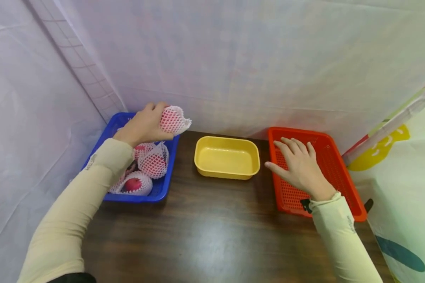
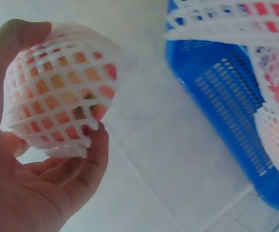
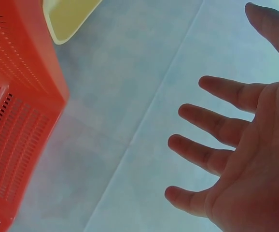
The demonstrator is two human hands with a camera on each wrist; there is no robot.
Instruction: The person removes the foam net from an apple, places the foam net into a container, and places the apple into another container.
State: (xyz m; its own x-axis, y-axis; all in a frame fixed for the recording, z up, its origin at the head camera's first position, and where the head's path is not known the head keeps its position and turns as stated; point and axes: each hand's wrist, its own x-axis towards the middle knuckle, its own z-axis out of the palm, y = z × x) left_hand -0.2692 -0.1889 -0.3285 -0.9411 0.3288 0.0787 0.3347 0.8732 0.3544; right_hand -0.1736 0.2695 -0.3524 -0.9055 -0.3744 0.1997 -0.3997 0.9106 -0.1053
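Ideally, the netted fruit point(image 1: 174, 120), grasped by the left hand point(image 1: 144, 124) at ten o'clock from the yellow tub point(image 1: 227, 160), is supported without squeezing; the right hand point(image 1: 301, 167), at three o'clock, is spread, empty.

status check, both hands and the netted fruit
Left hand gripping foam-netted fruit near blue basket. Right hand empty above red basket. No obstruction visible.
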